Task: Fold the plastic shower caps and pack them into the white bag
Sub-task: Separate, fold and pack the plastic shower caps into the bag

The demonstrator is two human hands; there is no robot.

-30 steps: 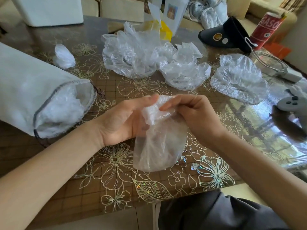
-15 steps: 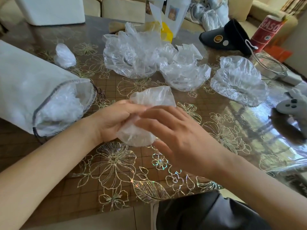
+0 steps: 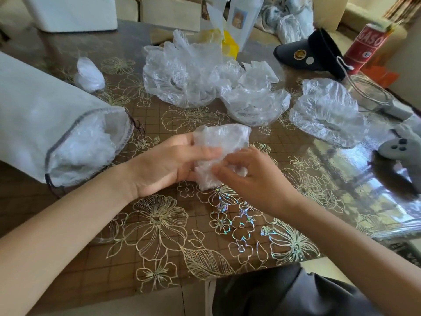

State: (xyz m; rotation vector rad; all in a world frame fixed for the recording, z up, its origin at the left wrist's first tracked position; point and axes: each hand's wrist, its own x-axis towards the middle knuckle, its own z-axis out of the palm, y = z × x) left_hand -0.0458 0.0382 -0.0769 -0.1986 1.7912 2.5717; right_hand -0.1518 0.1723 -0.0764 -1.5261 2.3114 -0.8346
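A crumpled clear plastic shower cap [image 3: 222,142] is held above the table's middle, folded into a small bundle. My left hand [image 3: 168,165] grips its left side, thumb over the plastic. My right hand [image 3: 248,176] pinches the lower right part with curled fingers. The white bag [image 3: 43,119] lies on its side at the left, mouth facing right, with folded caps [image 3: 84,147] inside. Several loose caps lie beyond: a big heap [image 3: 182,74], one in the middle [image 3: 252,103], one at the right [image 3: 325,110]. A small folded cap [image 3: 88,75] sits behind the bag.
A floral glass-topped table [image 3: 159,224] carries everything. A black visor cap [image 3: 312,53], a red can [image 3: 364,49], a grey game controller [image 3: 396,147] and a cord sit at the right. A white box [image 3: 70,12] and a yellow item [image 3: 227,42] stand at the back.
The hanging cap has been folded up into a compact bundle. My right hand went from its top edge, across the front, to its lower right side; the left hand keeps its grip.
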